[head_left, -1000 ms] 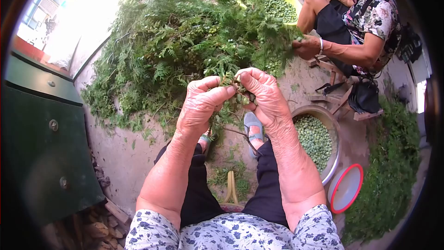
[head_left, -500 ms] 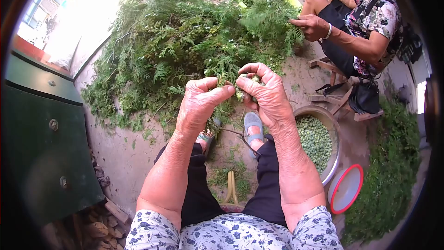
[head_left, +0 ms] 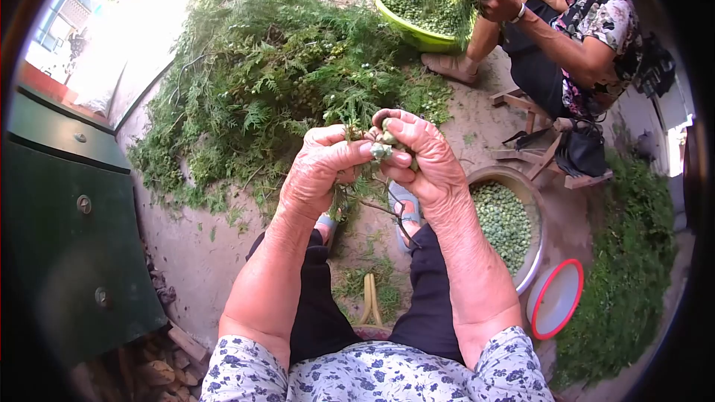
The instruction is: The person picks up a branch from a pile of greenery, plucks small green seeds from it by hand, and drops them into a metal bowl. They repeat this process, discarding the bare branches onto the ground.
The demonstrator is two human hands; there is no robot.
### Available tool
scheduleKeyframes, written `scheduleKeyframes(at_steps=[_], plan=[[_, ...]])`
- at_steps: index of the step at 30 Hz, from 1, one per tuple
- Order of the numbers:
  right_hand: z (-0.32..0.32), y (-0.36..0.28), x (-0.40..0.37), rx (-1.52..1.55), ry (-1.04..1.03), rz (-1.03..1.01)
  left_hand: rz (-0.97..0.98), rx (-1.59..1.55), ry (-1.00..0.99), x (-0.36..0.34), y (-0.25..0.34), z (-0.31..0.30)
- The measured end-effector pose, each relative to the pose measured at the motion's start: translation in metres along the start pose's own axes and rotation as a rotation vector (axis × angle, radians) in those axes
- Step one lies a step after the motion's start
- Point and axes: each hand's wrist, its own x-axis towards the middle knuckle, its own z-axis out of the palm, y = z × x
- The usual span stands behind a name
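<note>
In front of my knees, my left hand (head_left: pixel 319 167) is closed on a leafy evergreen branch (head_left: pixel 378 209), whose bare woody stem hangs down between my feet. My right hand (head_left: pixel 428 156) meets it at the fingertips, pinched around several small green cones (head_left: pixel 381 152). One pale bluish cone shows between the two thumbs; part of the cluster is hidden by my fingers. To the right of my right forearm, a metal basin (head_left: pixel 538 253) holds many loose green cones (head_left: pixel 503 225).
A large heap of cut evergreen branches (head_left: pixel 253 82) lies ahead. Another person (head_left: pixel 607 30) sits at upper right, holding a sprig over a yellow-green basin (head_left: pixel 413 33). A red-rimmed bowl (head_left: pixel 557 301), wooden stool (head_left: pixel 555 152), more greenery (head_left: pixel 625 268) and green cabinet (head_left: pixel 67 238) stand around.
My right fingers have closed nearer to my left hand, with more of the cones showing. The other person's hands have lifted the sprig, uncovering more of the yellow-green basin.
</note>
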Motion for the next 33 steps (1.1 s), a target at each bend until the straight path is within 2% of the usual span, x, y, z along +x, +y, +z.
scheduleKeyframes(at_steps=[2, 7, 12, 15, 19, 24, 27, 29, 31, 33], plan=[[0.002, 0.0, -0.004, 0.018, -0.021, 0.018, 0.021, -0.002, -0.032, -0.002, -0.003, 0.0], [-0.003, 0.014, -0.002, 0.045, 0.148, -0.099, 0.039, -0.039, 0.052, 0.0, 0.0, 0.006], [-0.012, 0.012, 0.001, 0.064, 0.143, -0.087, 0.051, 0.01, 0.104, 0.008, -0.001, 0.002], [-0.029, -0.008, -0.004, 0.062, 0.163, -0.221, 0.11, 0.086, 0.163, 0.011, -0.003, 0.004], [-0.06, -0.046, -0.036, -0.131, 0.345, -0.316, 0.126, 0.034, 0.212, 0.013, -0.003, 0.0], [-0.113, -0.076, -0.112, -0.572, 0.711, -0.352, 0.129, 0.005, 0.224, 0.014, -0.004, -0.006], [-0.157, -0.074, -0.167, -0.721, 0.914, -0.322, 0.111, -0.057, 0.24, 0.01, -0.003, -0.006], [-0.171, -0.065, -0.191, -0.785, 1.132, -0.269, 0.112, -0.157, 0.242, 0.01, -0.003, -0.006], [-0.219, -0.059, -0.219, -0.835, 1.189, -0.302, 0.118, -0.146, 0.253, 0.009, -0.003, -0.004], [-0.235, -0.051, -0.234, -0.886, 1.244, -0.342, 0.13, -0.134, 0.262, 0.008, -0.002, -0.002]])
